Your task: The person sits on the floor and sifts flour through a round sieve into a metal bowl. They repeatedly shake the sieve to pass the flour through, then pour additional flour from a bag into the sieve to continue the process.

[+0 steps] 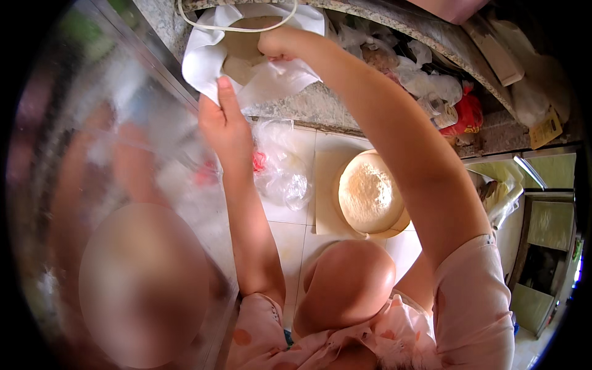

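A white woven sack [203, 60] with its mouth spread wide stands on a speckled stone shelf at the top of the view. Pale material, perhaps grain or flour, shows inside it. My left hand [225, 120] grips the near left edge of the sack, thumb up on the rim. My right hand [282, 44] is curled at the right side of the opening; the view does not settle whether it holds anything. On the tiled floor below stands a round container [370, 194] with a pale, brightly lit inside, partly behind my right forearm.
Clear plastic bags [282, 171] lie on the floor below the shelf. A white cord [231, 29] loops over the sack. Tied bags and a red bag [467, 113] fill the shelf at right, under a stone slab edge [407, 27]. A reflective panel [138, 162] borders the left.
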{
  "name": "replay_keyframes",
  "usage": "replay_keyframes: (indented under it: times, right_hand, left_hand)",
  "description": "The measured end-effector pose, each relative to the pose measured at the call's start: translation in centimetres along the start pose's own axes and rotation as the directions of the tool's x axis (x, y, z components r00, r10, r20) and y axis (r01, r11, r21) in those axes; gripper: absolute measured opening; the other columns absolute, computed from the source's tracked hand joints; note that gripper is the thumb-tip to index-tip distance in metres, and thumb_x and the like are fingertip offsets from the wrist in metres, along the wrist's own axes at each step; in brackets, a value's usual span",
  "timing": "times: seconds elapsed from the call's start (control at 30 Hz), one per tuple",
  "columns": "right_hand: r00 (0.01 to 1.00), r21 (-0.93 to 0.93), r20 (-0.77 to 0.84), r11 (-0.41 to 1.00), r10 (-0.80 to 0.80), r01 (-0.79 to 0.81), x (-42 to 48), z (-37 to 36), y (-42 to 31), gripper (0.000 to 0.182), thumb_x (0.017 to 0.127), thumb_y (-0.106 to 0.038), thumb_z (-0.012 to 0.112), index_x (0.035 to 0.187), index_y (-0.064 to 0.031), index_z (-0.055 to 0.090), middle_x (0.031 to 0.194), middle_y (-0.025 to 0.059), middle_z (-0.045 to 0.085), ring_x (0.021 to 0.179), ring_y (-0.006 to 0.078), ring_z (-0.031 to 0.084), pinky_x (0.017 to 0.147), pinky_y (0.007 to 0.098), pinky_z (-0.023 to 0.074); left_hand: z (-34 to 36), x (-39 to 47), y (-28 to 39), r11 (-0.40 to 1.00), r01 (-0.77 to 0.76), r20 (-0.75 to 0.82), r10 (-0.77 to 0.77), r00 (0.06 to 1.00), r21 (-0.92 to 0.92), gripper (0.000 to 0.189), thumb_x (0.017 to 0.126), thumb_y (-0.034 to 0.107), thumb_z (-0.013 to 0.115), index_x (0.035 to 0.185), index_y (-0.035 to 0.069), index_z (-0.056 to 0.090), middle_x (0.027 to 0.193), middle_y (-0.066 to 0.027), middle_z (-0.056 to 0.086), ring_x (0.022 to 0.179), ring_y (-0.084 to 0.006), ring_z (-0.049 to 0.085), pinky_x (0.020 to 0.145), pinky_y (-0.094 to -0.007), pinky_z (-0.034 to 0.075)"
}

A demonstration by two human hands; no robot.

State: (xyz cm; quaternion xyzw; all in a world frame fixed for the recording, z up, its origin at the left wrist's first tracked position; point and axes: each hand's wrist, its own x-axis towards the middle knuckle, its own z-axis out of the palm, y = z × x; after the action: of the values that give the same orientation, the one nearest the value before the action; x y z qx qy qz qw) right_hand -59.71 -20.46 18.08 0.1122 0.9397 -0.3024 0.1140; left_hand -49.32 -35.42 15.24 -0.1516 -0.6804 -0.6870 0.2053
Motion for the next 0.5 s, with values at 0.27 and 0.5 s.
replay_keyframes:
  times: [0.27,0.5]
  right_hand:
    - [0.984,0.737,0.08,0.655,0.157,-0.164,0.7,1.3,1.6,0.008,0.077,-0.002,0.047,0.07,0.0017,0.051,0.059,0.0106,0.048,0.04,0.0114,0.035,0.034,0.0238,0.0238]
    - [0.98,0.942,0.138,0.285,0.143,-0.175,-4.4,-0.5,0.9,0.016,0.073,0.003,0.05,0.059,-0.0008,0.042,0.058,0.0067,0.043,0.04,0.0075,0.028,0.035,0.0211,0.019]
  left_hand:
    - [0.8,0.1,-0.2,1.0,-0.012,-0.046,0.011,0.999,-0.024,0.031,0.093,0.024,0.044,0.081,-0.004,0.05,0.068,-0.0035,0.046,0.063,-0.0113,0.038,0.058,-0.0258,0.035]
    - [0.0,0.0,0.0,0.997,0.068,-0.027,-0.069,0.997,-0.023,0.034,0.092,0.028,0.046,0.097,-0.005,0.055,0.089,-0.0056,0.057,0.08,-0.0116,0.048,0.076,-0.0257,0.04]
